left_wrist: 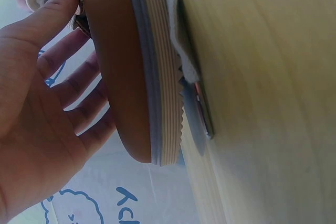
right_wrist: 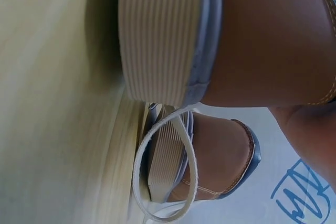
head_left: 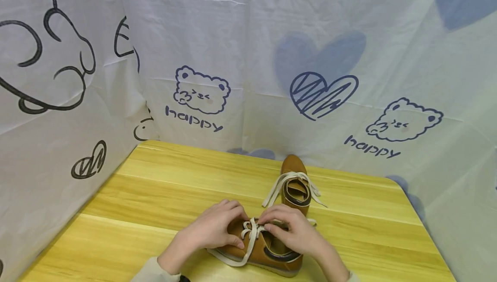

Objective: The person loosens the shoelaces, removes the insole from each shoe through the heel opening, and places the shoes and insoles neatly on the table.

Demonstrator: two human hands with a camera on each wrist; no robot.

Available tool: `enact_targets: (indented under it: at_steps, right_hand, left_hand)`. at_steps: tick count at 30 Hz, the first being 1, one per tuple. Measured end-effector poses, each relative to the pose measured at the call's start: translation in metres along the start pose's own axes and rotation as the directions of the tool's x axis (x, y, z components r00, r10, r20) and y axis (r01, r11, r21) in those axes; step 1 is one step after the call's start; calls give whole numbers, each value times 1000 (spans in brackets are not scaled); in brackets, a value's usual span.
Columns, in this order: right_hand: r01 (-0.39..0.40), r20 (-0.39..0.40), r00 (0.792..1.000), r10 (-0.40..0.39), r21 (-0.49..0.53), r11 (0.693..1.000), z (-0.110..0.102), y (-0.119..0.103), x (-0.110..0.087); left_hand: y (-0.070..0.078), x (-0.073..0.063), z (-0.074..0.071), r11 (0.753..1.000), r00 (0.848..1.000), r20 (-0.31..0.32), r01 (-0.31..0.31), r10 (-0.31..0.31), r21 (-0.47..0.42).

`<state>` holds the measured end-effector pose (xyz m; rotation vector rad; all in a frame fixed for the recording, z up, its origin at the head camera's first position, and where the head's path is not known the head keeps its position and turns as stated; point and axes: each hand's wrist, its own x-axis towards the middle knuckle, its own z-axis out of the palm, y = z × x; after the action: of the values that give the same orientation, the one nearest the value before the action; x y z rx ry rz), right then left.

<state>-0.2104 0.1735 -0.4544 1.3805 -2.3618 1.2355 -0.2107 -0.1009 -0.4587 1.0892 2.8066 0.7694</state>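
Observation:
A brown lace-up shoe point(head_left: 262, 254) lies sideways at the table's near edge, its toe to the left. Around its front part my left hand point(head_left: 213, 227) holds it, thumb on the near side and fingers on the far side. The left wrist view shows this hand point(left_wrist: 47, 98) along the shoe's upper point(left_wrist: 118, 61). Over the opening, my right hand point(head_left: 297, 232) pinches the cream shoelace point(head_left: 253, 233) near the top eyelets. A long lace end hangs down the near side. From the right wrist, the heel point(right_wrist: 268, 40) hides those fingertips.
A second brown shoe point(head_left: 294, 164) stands behind the first, toe away, its cream laces point(head_left: 273, 189) loose on both sides. In the right wrist view a lace loop point(right_wrist: 193, 166) hangs before it. Printed cloth point(head_left: 256, 57) rises behind the wooden table point(head_left: 155, 183).

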Motion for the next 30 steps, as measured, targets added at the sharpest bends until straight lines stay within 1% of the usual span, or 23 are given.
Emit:
enact_targets:
  at_steps: [2,7,11,16,22,30]
  right_hand:
    - [10,-13,1000,-10,-6,1000,1,2,0]
    - [3,-22,1000,-4,-41,999,2,2,0]
    - [-8,-13,1000,7,-65,998,2,0,0]
    - [8,3,1000,-8,-95,995,2,-3,1]
    - [10,14,1000,-9,-81,997,4,-4,2]
    - [-42,22,999,43,-68,997,4,-3,1]
  left_hand:
    - [0,0,0,1000,1000,1,-1,1,-1]
    - [0,0,0,1000,1000,-1,-4,4,2]
    - [0,0,0,1000,1000,-3,-6,6,4]
    - [-1,1,0,1000,1000,2,-5,5,-3]
    - [0,1,0,1000,1000,3,-6,6,-5]
    - [0,0,1,1000,1000,0,-12,12,1]
